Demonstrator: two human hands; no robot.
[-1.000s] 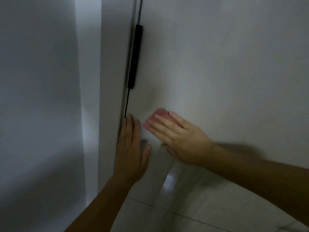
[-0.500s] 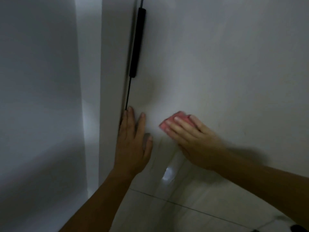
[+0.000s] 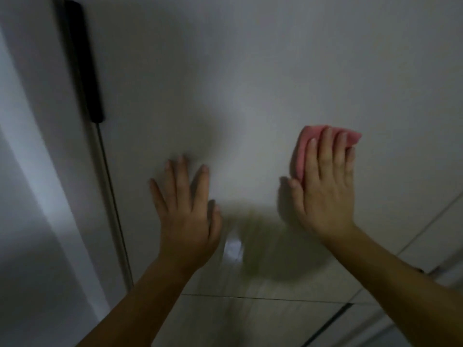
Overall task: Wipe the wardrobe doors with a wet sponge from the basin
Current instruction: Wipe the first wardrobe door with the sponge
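**Head camera: pink sponge pressed flat against the white wardrobe door**

From where I stand, the pink sponge [image 3: 306,142] sits against the wardrobe door [image 3: 250,71], to the right of its middle, under the person's right hand [image 3: 325,196]. That hand lies flat over it. Its fingers [image 3: 325,151] are straight and close together, pointing up and pressing the sponge to the panel. The thumb rests just beside the sponge's lower left edge. Pink shows above the fingertips and along the left side of the hand.

The left hand [image 3: 186,216] is planted on the same door, well apart from the sponge, lower and further left. Its palm is flat, its fingers are spread and straight, and it holds nothing.

Further left, a long black handle [image 3: 86,66] runs down the door's edge. A thin dark gap [image 3: 110,196] continues below it, and a second white panel [image 3: 50,121] stands beyond. At the bottom lies a pale tiled floor [image 3: 250,321], glossy, with a small bright glint between the two forearms. The whole scene is dim and slightly blurred.
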